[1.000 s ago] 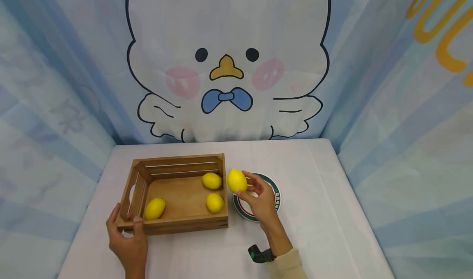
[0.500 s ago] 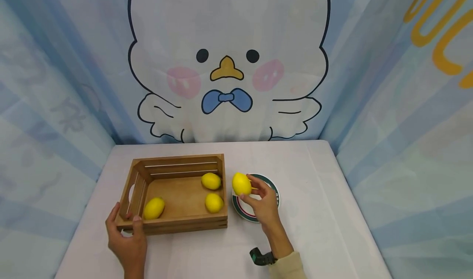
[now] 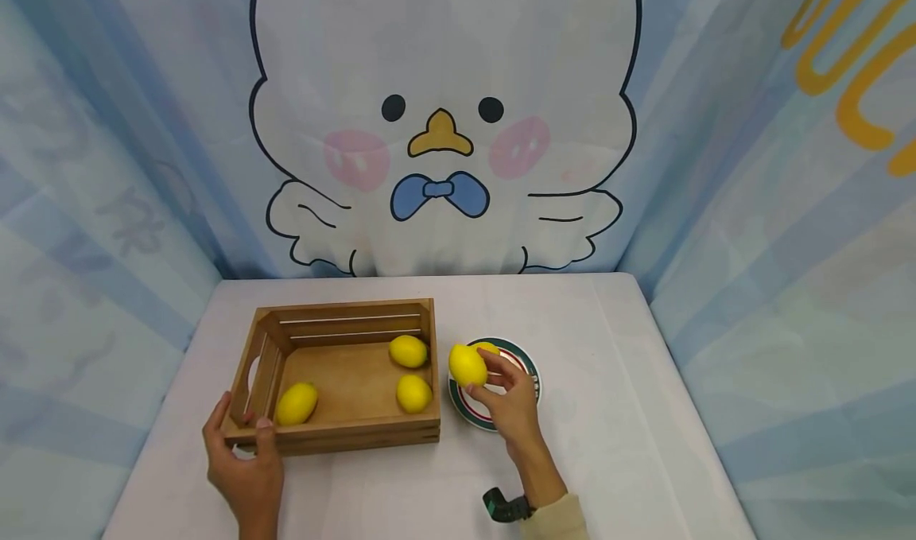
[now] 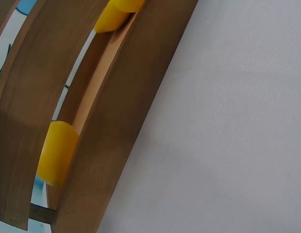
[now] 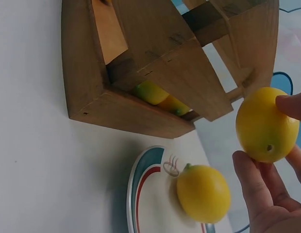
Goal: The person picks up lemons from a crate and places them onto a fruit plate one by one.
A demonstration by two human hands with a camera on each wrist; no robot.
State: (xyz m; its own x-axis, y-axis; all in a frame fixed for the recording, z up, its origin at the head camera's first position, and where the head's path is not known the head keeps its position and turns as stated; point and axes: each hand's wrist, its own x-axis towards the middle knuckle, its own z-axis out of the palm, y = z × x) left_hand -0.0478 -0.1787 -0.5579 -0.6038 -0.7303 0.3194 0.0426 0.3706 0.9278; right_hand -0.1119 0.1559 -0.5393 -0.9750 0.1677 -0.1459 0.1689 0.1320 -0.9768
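My right hand (image 3: 514, 409) pinches a yellow lemon (image 3: 468, 365) between thumb and fingers, above the left part of a round plate (image 3: 535, 365) with a green and red rim. On that plate lies another lemon (image 5: 204, 194), partly covered in the head view by the held one. With my left hand (image 3: 246, 476) I grip the near left corner of a slatted wooden crate (image 3: 358, 437), thumb at the front and fingers at the side. Inside the crate are a lemon (image 3: 296, 403) at the left and two lemons at the right, one behind (image 3: 409, 351) the other (image 3: 413, 394).
A white cloth covers the table (image 3: 587, 444). The crate's right end wall (image 3: 434, 365) stands close beside the plate. Printed curtains (image 3: 444, 230) enclose the table at the back and both sides. A dark wrist device (image 3: 506, 506) sits on my right wrist.
My right hand has carried its lemon from beside the crate's right wall rightward and slightly nearer, over the plate. The lemon on the plate has come into clearer view. My left hand stays on the crate.
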